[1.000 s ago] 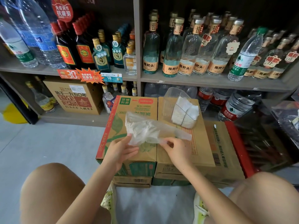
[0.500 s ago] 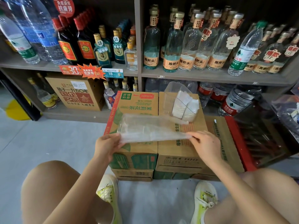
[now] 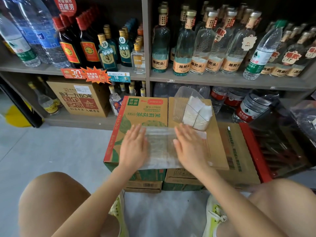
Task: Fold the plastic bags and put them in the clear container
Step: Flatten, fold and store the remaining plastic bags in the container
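A clear plastic bag lies spread flat across the tops of two cardboard boxes. My left hand rests flat on the bag's left side, fingers straight and together. My right hand lies flat on its right side, palm down. Just beyond, a clear container stands on the right box with folded white bags inside it, against its right side.
Shelves full of glass and plastic bottles rise right behind the boxes. A red crate sits at the right. A brown carton stands on the low shelf at left. Grey floor spreads to the left; my knees and shoes are below.
A second ago both hands held the crumpled bag in the air. They pulled it wide, laid it on the boxes, and now press it flat with open palms.
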`<state>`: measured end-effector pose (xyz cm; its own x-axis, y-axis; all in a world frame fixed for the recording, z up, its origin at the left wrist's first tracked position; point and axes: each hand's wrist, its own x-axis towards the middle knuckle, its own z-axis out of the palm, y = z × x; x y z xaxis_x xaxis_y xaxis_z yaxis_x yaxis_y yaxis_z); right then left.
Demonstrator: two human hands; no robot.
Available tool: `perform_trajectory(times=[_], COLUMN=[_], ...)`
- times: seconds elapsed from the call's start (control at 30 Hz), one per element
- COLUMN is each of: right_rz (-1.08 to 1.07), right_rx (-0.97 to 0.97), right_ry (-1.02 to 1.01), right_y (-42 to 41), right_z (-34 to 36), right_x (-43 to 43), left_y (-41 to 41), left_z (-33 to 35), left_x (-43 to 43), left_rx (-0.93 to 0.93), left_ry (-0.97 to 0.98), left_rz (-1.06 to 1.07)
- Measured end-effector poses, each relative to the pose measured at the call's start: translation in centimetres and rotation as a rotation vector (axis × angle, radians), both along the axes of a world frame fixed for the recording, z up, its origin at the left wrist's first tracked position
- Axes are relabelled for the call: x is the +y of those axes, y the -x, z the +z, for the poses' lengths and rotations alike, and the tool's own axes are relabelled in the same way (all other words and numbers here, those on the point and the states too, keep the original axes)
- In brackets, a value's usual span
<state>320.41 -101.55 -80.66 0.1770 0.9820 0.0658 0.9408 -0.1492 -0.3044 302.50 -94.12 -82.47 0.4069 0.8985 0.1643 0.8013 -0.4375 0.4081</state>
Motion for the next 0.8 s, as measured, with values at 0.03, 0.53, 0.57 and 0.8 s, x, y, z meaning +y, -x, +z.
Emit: perform_trajectory(times=[0.03,0.53,0.57,0.8], right_rz=[0.029,0.189,0.211,0.456], right_rx=[-0.052,0.058,0.121,-0.088], right_ry=[0.052,-0.05,-0.16,-0.181], right_y=[1.1,-2.4,-2.2,-1.1], right_z=[-0.9,-3.4,-3.2,-5.9], right_x=[1.2,0.7,-0.2,-3.8], left_y=[-1.0,0.8,1.4,5.8], left_z=[-0.8,-2.8,-2.3,-3.2], left_x=[0.5,3.6,3.3,-0.1], left_rx=[0.067,-0.061,-0.122,-0.105], left_ry=[0.01,0.183,0.144,-0.002], left_rz=[-0.07,-0.113,-0.127,-0.458])
